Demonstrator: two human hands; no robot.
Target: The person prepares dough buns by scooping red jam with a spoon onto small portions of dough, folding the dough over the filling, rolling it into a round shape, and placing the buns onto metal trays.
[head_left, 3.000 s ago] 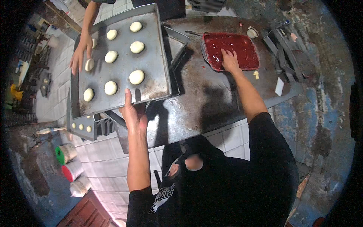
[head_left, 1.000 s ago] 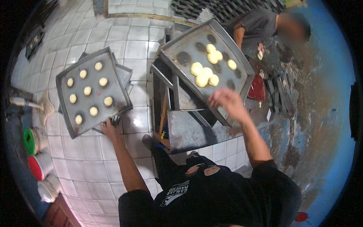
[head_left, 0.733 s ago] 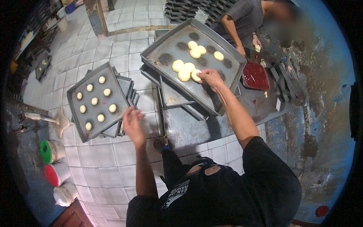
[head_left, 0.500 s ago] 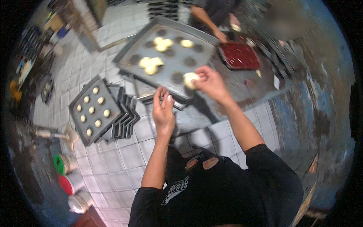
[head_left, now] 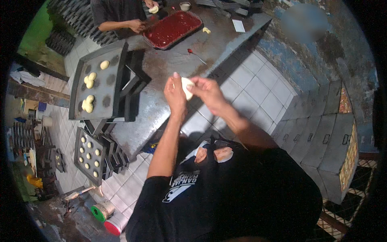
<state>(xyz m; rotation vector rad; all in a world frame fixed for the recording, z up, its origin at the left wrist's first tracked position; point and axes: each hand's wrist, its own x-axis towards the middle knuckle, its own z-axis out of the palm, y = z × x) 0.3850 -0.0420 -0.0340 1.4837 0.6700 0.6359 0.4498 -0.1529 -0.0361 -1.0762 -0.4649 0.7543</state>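
Observation:
In front of my chest, above the near edge of the metal table, both hands hold one pale piece of dough (head_left: 187, 89). My left hand (head_left: 174, 97) is closed around its left side, thumb upright. From the right, my right hand (head_left: 208, 96) pinches the same dough with its fingers; that hand is slightly blurred. To the left lies a large dark baking tray (head_left: 111, 92) with round dark spots. On it sit two clusters of dough balls (head_left: 89, 80) and a single dough piece (head_left: 105, 65) near the far end.
A pan of glossy red filling (head_left: 165, 48) stands farther back, near a red-tipped spoon (head_left: 197, 56). Behind it, a co-worker's hand (head_left: 152, 3) holds dough. Lower left are stacked trays (head_left: 90, 144) bearing dough balls and lidded tubs (head_left: 97, 213). Metal boxes (head_left: 318, 139) stand right.
My view has swung right, so the trays now appear farther left. My right hand has brought the dough from over the tray to my left hand, which has closed on it.

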